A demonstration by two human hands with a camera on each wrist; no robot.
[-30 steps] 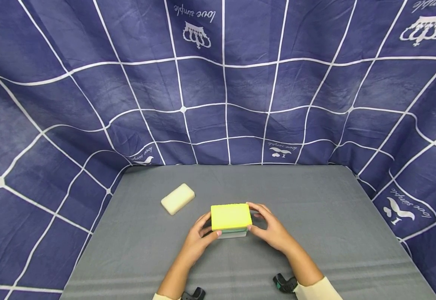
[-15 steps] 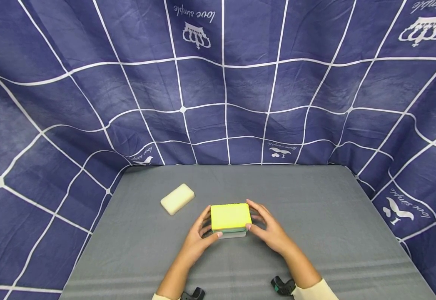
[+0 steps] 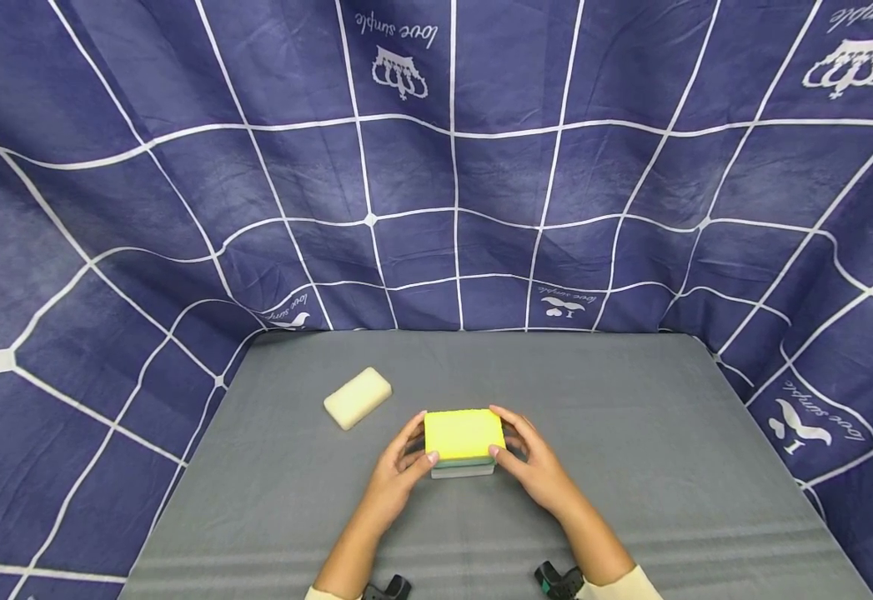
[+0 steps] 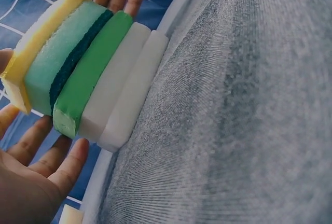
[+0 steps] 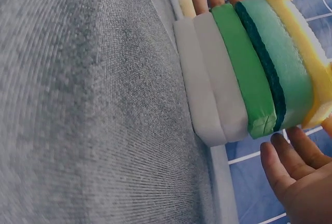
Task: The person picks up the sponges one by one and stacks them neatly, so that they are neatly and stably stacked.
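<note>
A yellow sponge (image 3: 463, 433) tops a stack on the grey table. My left hand (image 3: 393, 479) pinches its left side, thumb on the front corner and index finger at the back corner. My right hand (image 3: 539, 473) pinches the right side the same way. Below it, the left wrist view shows a teal sponge (image 4: 65, 53) with a dark scouring layer, then a green block (image 4: 96, 71), then two white sponges, an upper one (image 4: 115, 84) and a bottom one (image 4: 136, 97). Lower fingers of both hands lie loosely beside the stack.
A cream sponge (image 3: 358, 398) lies flat and angled on the table, behind and left of the stack. Grey cloth covers the table (image 3: 616, 392). A blue curtain (image 3: 496, 175) with white lines encloses the back and sides.
My left thumb has shifted from beside the lower layers up to the yellow sponge's front corner. My right thumb and wrist have moved slightly left. The stack stays in place.
</note>
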